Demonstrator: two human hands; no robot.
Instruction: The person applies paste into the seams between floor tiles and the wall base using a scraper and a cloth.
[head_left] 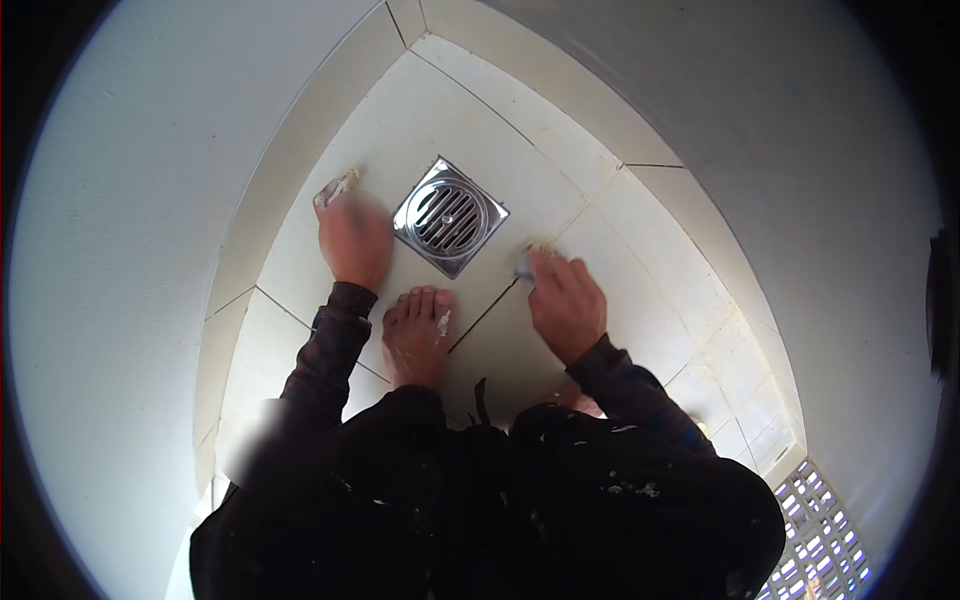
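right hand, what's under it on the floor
A small pale scrap, cloth or sponge, pokes out past the right hand on the tile joint. The hand covers the rest.

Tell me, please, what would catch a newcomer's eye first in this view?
The shiny square metal floor drain set in the pale tiled floor stands out at centre. The left hand presses a pale wad on the tile left of it, the right hand works something small along a grout line to its right. A bare foot rests just below the drain.
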